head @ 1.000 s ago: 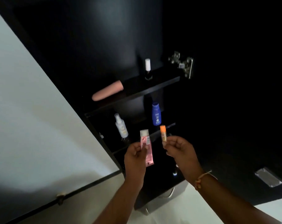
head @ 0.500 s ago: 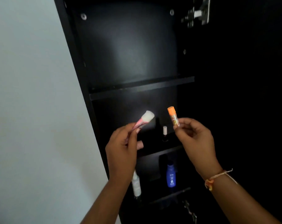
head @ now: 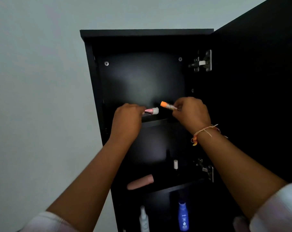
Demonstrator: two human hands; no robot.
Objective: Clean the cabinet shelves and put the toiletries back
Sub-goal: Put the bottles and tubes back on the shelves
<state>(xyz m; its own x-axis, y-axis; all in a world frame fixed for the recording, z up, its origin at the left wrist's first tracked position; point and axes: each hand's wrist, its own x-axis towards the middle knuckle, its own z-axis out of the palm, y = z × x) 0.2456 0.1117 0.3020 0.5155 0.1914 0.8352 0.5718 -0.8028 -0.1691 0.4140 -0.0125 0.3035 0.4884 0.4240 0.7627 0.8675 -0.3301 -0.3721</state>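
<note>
Head view, L to R: pale wall (head: 38, 97) on the left, then the black cabinet (head: 147, 33) w/ its door (head: 259, 81) swung open to the right. Left hand (head: 127, 118) is up at the top shelf (head: 156, 118), fingers curled round a pink tube (head: 152, 111) w/ a white cap; the cap end points right and lies low, at or just above the shelf board, can't tell if it's touching. Just right of it, the right hand (head: 191, 112) pinches a small stick w/ an orange cap (head: 167, 105) at its lower end, cap tilted up-left, held a bit above the shelf and near the tube cap but apart from it. Thread bracelet (head: 204, 132) on that wrist.

Lower down: a peach tube (head: 140, 182) lies on its side on the middle shelf, a small white-capped bottle (head: 175, 164) stands to its right. Below that, a white spray bottle (head: 144, 218) and a blue lotion bottle (head: 183, 216) stand upright.

Step, as I read it: restocking, w/ the top shelf getting these two items. Next move prob. calls for laying the tube flat and letting go, then standing or laying the stick beside it; stick is narrow, so upright it could tip. Both should go far enough back from the front edge not to roll off.
</note>
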